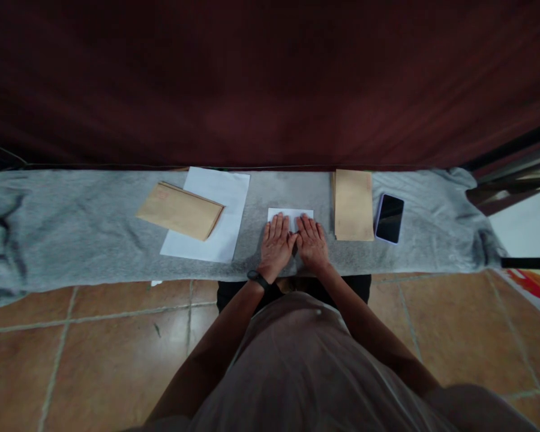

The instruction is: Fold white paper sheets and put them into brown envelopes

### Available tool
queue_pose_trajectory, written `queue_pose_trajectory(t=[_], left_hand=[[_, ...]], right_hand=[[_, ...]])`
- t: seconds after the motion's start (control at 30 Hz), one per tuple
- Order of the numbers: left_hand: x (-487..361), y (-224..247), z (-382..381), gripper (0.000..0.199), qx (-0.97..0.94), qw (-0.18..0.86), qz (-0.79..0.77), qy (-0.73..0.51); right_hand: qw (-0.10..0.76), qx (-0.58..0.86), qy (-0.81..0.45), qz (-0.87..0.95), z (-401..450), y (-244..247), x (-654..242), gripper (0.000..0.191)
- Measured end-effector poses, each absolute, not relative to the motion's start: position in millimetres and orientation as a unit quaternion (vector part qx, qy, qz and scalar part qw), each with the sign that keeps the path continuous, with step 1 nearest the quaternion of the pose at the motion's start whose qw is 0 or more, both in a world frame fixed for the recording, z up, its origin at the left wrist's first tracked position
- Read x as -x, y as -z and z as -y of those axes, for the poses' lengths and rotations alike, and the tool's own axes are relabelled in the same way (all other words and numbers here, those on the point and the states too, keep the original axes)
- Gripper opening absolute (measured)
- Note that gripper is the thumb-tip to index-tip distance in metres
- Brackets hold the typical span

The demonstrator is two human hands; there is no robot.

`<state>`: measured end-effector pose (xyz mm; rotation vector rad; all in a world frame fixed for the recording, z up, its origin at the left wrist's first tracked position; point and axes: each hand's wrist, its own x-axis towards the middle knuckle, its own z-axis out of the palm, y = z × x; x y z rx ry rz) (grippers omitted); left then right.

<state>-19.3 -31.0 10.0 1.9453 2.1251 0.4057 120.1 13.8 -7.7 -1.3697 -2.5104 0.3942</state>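
My left hand (276, 243) lies flat on a small white sheet of paper (291, 212), fingers stretched forward. Beside it my right hand (312, 242) presses on the same paper, also flat, with the two thumbs close together. Only the paper's far strip shows; the rest is hidden under my hands, and whether it is folded I cannot tell. To the right of my right hand is a stack of brown envelopes (354, 206). Left of my left hand, more brown envelopes (182, 210) lie at a slant over larger white sheets (225, 231).
A smartphone (390, 218) in a pale purple case lies right of the envelope stack. Grey cloth (85, 228) covers the long narrow table. A dark red curtain (270, 84) hangs along its far edge, and tiled floor (117, 342) shows on the near side.
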Motion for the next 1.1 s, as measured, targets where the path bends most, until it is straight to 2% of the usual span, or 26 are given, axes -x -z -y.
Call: queue_pose_trajectory(t=[0.27,0.5,0.83,1.1], left_hand=[[15,-4,31,0.061,-0.638,0.103,-0.752,-0.134],[15,-3,30,0.063,-0.644,0.106,-0.754,-0.073],[16,-15,32,0.064,-0.647,0.080,-0.755,-0.076],[37,-16,41,0.069,-0.673,0.086,-0.733,-0.056]], right_hand=[[0.132,0.488,-0.154,0.849,-17,-6,-108,0.055],[0.135,0.397,-0.198,0.886,-16,-1,-98,0.056],[0.135,0.451,-0.097,0.877,-22,12,-130,0.056],[0.150,0.471,-0.073,0.866,-20,17,-136,0.059]])
